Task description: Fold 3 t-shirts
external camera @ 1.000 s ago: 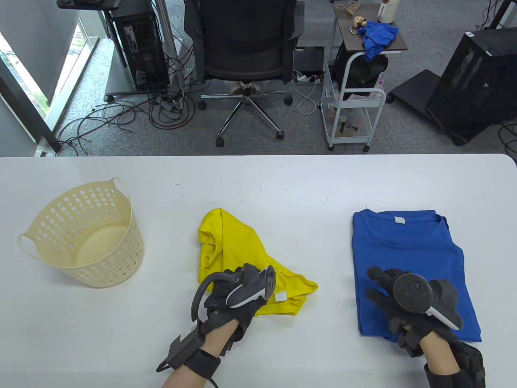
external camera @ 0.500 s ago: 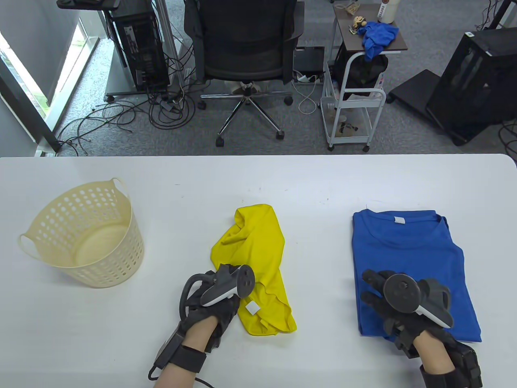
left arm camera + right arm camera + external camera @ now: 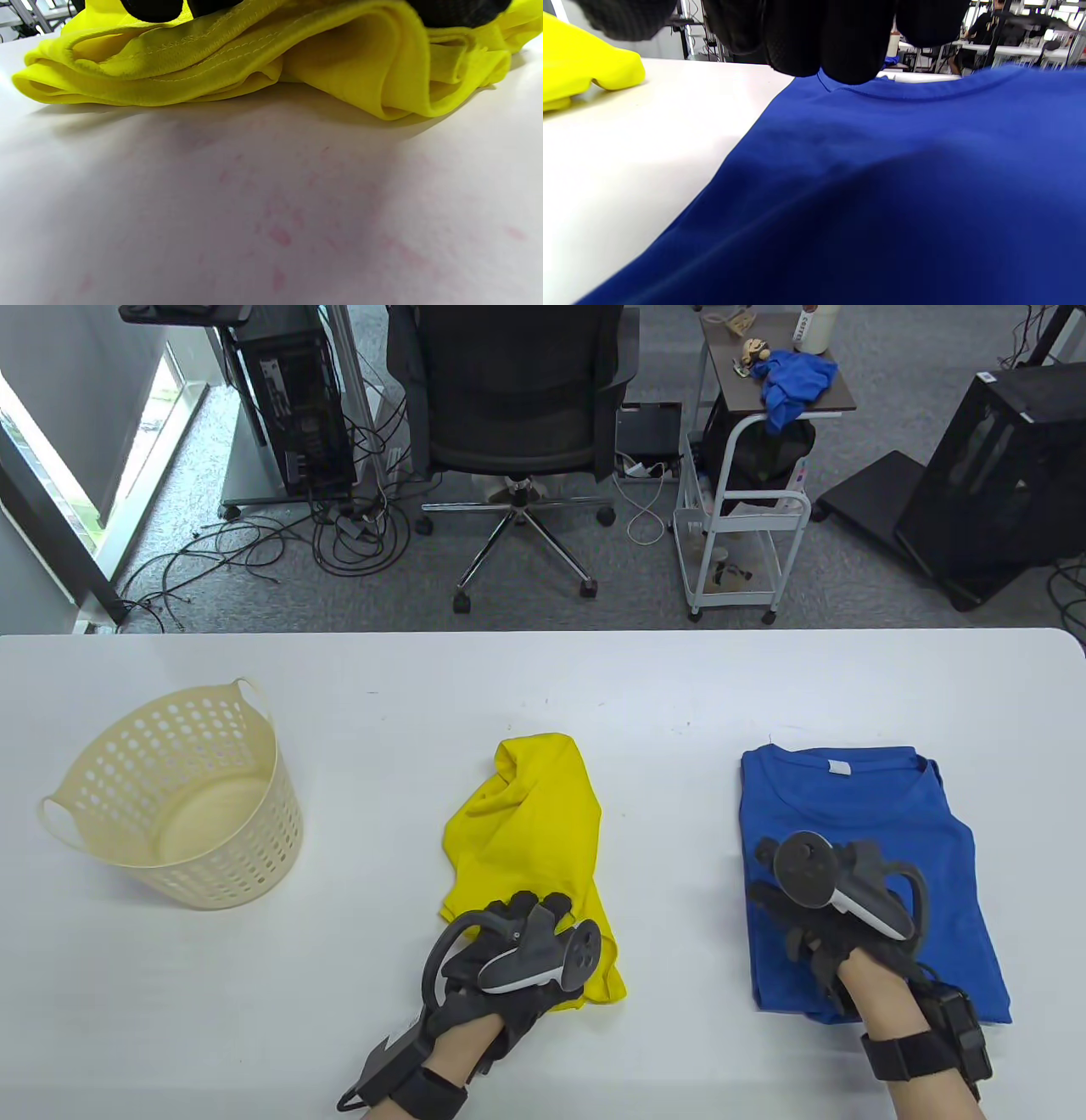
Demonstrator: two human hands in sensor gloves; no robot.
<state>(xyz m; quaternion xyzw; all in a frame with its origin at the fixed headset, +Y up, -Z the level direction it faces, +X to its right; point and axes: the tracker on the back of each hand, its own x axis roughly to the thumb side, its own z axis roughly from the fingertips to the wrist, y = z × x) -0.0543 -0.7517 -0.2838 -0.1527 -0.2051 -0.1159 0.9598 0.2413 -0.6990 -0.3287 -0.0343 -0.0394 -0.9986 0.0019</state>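
Observation:
A crumpled yellow t-shirt point(image 3: 526, 823) lies lengthwise at the table's middle. My left hand point(image 3: 530, 920) lies on its near end, fingers spread flat on the fabric. In the left wrist view the fingertips point(image 3: 152, 5) press on the bunched yellow t-shirt point(image 3: 254, 55) from above. A folded blue t-shirt point(image 3: 857, 831) lies flat at the right, collar away from me. My right hand point(image 3: 780, 899) rests with spread fingers on its near left part. The right wrist view has the fingers point(image 3: 823, 46) just over the blue t-shirt point(image 3: 903, 178).
A cream perforated basket point(image 3: 254, 814) stands empty at the table's left. The white table point(image 3: 594, 687) runs to its far edge, beyond which are an office chair point(image 3: 509, 381), a cart with a blue cloth point(image 3: 793, 381) and floor cables.
My left hand swung the yellow t-shirt round to lie lengthwise, then moved right onto its near end. My right hand slid a little farther up the blue t-shirt.

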